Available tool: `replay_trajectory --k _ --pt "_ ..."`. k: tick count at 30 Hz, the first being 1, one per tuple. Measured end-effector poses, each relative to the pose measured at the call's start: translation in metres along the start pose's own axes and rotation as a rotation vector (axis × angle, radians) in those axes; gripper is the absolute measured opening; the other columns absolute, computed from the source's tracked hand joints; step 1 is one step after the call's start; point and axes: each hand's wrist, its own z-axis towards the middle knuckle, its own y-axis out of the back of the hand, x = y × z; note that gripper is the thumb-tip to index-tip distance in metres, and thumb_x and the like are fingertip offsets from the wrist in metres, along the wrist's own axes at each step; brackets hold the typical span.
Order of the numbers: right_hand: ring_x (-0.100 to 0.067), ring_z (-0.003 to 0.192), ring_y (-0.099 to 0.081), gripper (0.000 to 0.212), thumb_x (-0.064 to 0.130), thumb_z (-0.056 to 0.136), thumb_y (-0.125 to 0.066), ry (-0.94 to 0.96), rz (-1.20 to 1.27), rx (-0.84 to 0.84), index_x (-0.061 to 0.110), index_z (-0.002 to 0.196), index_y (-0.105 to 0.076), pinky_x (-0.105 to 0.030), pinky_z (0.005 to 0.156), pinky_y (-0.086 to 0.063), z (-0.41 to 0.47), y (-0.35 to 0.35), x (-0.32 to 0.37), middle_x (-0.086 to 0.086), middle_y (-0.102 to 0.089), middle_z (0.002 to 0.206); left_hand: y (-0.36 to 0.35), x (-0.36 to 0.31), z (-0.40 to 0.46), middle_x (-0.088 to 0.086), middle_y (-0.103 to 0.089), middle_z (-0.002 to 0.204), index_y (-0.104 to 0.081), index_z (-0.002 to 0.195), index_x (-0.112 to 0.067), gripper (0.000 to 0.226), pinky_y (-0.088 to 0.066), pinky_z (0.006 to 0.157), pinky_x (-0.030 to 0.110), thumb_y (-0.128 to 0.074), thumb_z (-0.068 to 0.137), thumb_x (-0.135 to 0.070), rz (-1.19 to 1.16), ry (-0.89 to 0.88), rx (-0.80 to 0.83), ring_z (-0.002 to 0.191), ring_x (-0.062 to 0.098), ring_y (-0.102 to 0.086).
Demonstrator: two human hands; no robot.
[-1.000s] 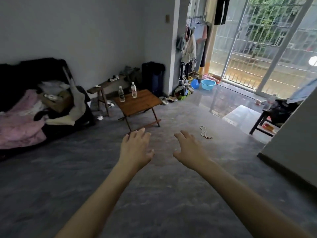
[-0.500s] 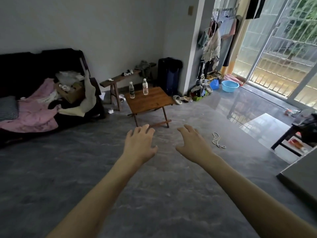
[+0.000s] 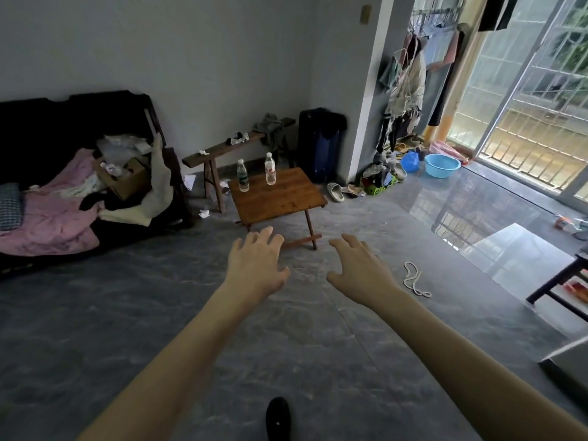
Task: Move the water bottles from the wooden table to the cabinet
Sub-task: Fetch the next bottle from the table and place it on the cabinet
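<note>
Grey marbled floor (image 3: 95,329) fills the room, with a white wall behind and a barred sliding door at the right. Your left hand (image 3: 256,265) and right hand (image 3: 358,268) are stretched forward above the floor, palms down, fingers spread and relaxed, holding nothing. Beyond them stands the wooden table (image 3: 280,198). Two water bottles stand upright near its far edge: the green-label bottle (image 3: 242,176) at the far left corner, the red-label bottle (image 3: 270,169) just beside it to the right, apart from each other. You see a dark sofa (image 3: 38,128) heaped with a pink blanket (image 3: 57,218) at the left, a narrow bench (image 3: 222,151) behind the table, a blue basin (image 3: 442,165) near the door, and a white cord (image 3: 413,280) on the floor.
</note>
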Motion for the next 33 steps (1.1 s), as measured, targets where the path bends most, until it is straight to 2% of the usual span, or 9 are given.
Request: replay_trajectory --k 6,11,17,20,24,26,29,33 --pt "-0.028 0.132 -0.039 0.064 0.034 0.083 -0.061 0.025 -0.007 -0.025 0.021 0.142 -0.039 -0.044 0.101 -0.042 0.132 0.008 -0.003 -0.006 -0.037 0.148 0.002 0.044 0.115 0.005 -0.030 0.163 -0.039 0.149 -0.025 0.067 -0.032 0.115 0.047 -0.060 0.091 -0.051 0.004 0.036 -0.051 0.145 0.029 -0.035" --pt "-0.026 0.129 -0.042 0.058 0.033 0.080 -0.060 -0.013 0.018 -0.043 0.024 0.135 -0.045 -0.044 0.095 -0.045 0.231 0.012 -0.007 -0.002 -0.041 0.143 0.004 0.074 0.210 0.002 -0.033 0.161 -0.043 0.145 -0.026 0.063 -0.033 0.113 0.045 -0.060 0.090 -0.050 -0.012 0.021 -0.031 0.143 0.027 -0.037" --pt "-0.030 0.129 -0.042 0.061 0.042 0.077 -0.065 -0.035 0.018 0.004 0.025 0.133 -0.046 -0.047 0.094 -0.047 0.319 0.013 -0.032 -0.005 -0.041 0.143 -0.004 0.091 0.304 0.001 -0.034 0.160 -0.043 0.146 -0.027 0.063 -0.034 0.112 0.046 -0.060 0.090 -0.051 -0.044 0.016 0.015 0.144 0.026 -0.036" --pt "-0.029 0.125 -0.044 0.054 0.043 0.076 -0.064 -0.030 0.034 0.008 0.027 0.126 -0.049 -0.044 0.089 -0.046 0.366 0.012 -0.045 -0.004 -0.043 0.138 -0.010 0.098 0.350 0.001 -0.036 0.159 -0.044 0.145 -0.026 0.063 -0.035 0.111 0.046 -0.060 0.089 -0.051 -0.033 0.029 0.013 0.143 0.026 -0.038" --pt "-0.026 0.117 -0.048 0.048 0.040 0.074 -0.061 0.018 0.040 0.044 0.026 0.118 -0.052 -0.043 0.090 -0.049 0.434 0.009 -0.069 -0.001 -0.047 0.129 -0.019 0.101 0.412 0.002 -0.036 0.159 -0.043 0.146 -0.027 0.064 -0.036 0.111 0.046 -0.060 0.089 -0.052 -0.033 0.057 0.035 0.143 0.027 -0.037" --pt "-0.026 0.119 -0.047 0.054 0.045 0.073 -0.058 0.036 0.038 0.055 0.028 0.123 -0.049 -0.043 0.091 -0.048 0.470 0.011 -0.084 -0.001 -0.047 0.133 -0.023 0.101 0.447 0.001 -0.036 0.158 -0.043 0.146 -0.026 0.064 -0.037 0.110 0.046 -0.060 0.089 -0.052 -0.032 0.071 0.038 0.143 0.027 -0.038" --pt "-0.027 0.123 -0.047 0.072 0.067 0.064 -0.041 0.056 0.082 0.045 0.034 0.128 -0.045 -0.049 0.093 -0.049 0.529 0.019 -0.108 0.002 -0.047 0.137 -0.025 0.102 0.503 0.000 -0.037 0.157 -0.043 0.146 -0.026 0.064 -0.037 0.111 0.046 -0.060 0.090 -0.052 -0.017 0.118 0.038 0.142 0.026 -0.038" --pt "-0.026 0.126 -0.047 0.064 0.069 0.067 -0.047 0.104 0.083 0.081 0.041 0.124 -0.042 -0.048 0.094 -0.048 0.609 0.025 -0.137 0.002 -0.047 0.137 -0.025 0.098 0.573 0.001 -0.037 0.157 -0.043 0.147 -0.026 0.064 -0.036 0.112 0.048 -0.060 0.091 -0.052 -0.017 0.172 0.061 0.142 0.026 -0.039"
